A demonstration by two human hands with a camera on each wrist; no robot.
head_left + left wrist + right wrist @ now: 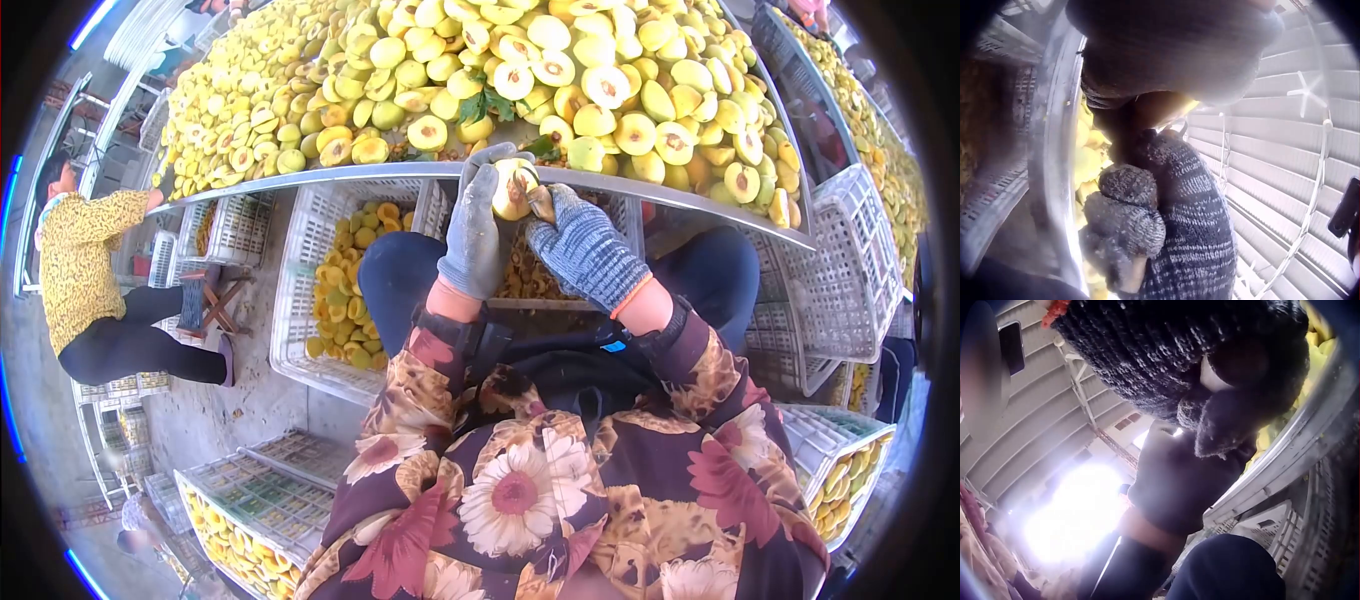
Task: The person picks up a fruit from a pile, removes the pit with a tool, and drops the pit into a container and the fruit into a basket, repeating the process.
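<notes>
While the fruit [512, 190] is held up at the near edge of the counter [360, 172], upper centre of the head view, the step in hand looks like cutting or pitting; its visible face has a brown middle. The left hand [473, 228] has its grip clamped round the fruit. The right hand [592, 245] has its grip curled on what looks like a handle [1213, 376], end poking out in its wrist view, working end hidden. Next move probably calls for a steady left grip while the right works the middle out; can't tell how deep any cut goes. Beyond, a pile of halves [428, 133] fills the top of the frame, leaf [487, 103] included. Left of centre, a crate [297, 270] holds more halves, likely the drop spot.
</notes>
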